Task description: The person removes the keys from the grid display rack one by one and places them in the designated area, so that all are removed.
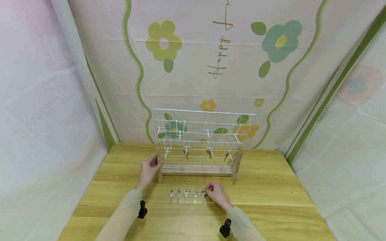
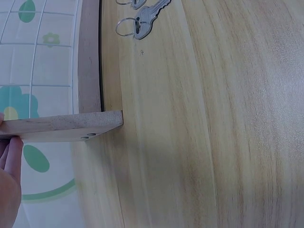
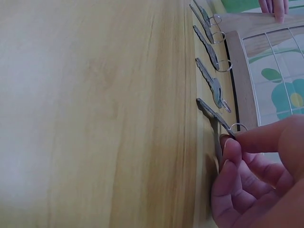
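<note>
My left hand (image 1: 147, 171) grips the left wooden upright (image 1: 159, 164) of a white wire rack. In the left wrist view, fingers (image 2: 13, 159) press one side of that upright; most of the hand is cut off. Between thumb and index finger, my right hand (image 1: 217, 194) pinches the head end of a silver key (image 3: 214, 113) with a small ring. Its tip is raised slightly from the table in the right wrist view. Left of it, several more silver keys (image 1: 186, 194) lie side by side in a row, each with a ring.
White hooks (image 1: 180, 134) stick out from the rack in two rows, and a few lower ones carry keys (image 1: 209, 153). A wooden bar (image 1: 196, 171) joins the rack's feet. Flowered cloth (image 1: 187, 83) hangs behind and beside the wooden table (image 1: 265, 194).
</note>
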A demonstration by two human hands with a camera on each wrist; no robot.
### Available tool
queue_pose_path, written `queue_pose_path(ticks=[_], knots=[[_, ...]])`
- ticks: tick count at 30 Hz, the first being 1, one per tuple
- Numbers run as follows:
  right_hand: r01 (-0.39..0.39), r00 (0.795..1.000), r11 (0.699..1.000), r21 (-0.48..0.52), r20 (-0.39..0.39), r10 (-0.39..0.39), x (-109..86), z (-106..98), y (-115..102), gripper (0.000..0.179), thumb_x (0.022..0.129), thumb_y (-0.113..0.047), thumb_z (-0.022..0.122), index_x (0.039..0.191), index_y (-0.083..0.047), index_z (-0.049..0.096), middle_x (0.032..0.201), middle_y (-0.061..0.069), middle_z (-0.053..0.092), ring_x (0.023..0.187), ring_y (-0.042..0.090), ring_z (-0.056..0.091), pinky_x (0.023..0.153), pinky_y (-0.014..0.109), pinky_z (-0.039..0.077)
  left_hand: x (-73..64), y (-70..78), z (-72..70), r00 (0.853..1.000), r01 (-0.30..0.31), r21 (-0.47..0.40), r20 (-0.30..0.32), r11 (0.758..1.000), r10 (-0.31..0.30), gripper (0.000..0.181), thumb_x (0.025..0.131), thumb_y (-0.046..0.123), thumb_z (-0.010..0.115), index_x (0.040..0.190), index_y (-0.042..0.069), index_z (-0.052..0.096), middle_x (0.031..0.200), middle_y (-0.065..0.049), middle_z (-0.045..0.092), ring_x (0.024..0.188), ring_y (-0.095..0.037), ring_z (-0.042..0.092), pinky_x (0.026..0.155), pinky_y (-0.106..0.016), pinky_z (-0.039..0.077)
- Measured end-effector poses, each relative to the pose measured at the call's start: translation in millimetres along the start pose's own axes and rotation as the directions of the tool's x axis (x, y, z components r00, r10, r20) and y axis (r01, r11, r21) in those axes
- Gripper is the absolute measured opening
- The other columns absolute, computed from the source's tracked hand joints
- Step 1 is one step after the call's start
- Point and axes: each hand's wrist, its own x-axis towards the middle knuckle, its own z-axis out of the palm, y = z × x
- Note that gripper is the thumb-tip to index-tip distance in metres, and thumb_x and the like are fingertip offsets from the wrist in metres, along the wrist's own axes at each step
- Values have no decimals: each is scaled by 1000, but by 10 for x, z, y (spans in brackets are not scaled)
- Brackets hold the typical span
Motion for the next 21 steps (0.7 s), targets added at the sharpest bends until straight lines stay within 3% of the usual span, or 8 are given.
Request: queue_pose_path(ticks=[21], knots=[[23,1000,998,-52,-18,-24,-19,-56,-21,7,86,-4,68,81,-4,64,67,2,62,55,6,52,48,16,41,9,-22,8,1000,-7,7,0,1000,7,38,88,2,72,122,-12,62,119,-32,66,108,-42,68,91,-37,62]])
